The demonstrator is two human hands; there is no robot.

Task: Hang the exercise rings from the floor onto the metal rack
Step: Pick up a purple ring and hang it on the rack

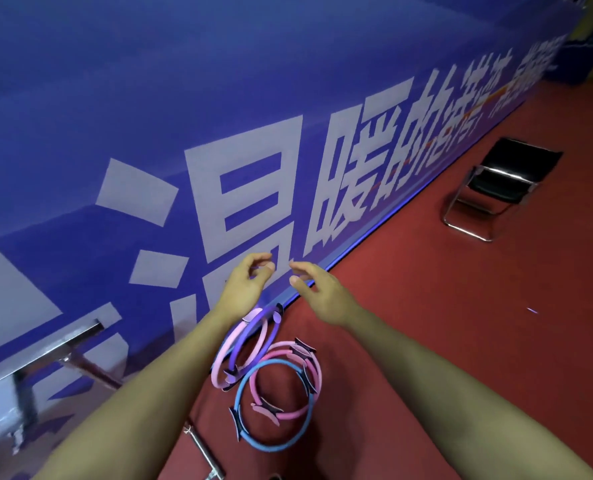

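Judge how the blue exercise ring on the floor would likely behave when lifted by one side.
The blue exercise ring lies as a clean, thin hoop, so it probably holds its shape rather than drooping. Being a slim open tube, it is likely light for its size. It overlaps a pink ring, so lifting it may drag or nudge that one.

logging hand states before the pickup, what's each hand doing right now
Left hand: open, fingers loosely curled, holding nothing, raised above the rings on the floor.
Right hand: open, fingers loosely curled, holding nothing.
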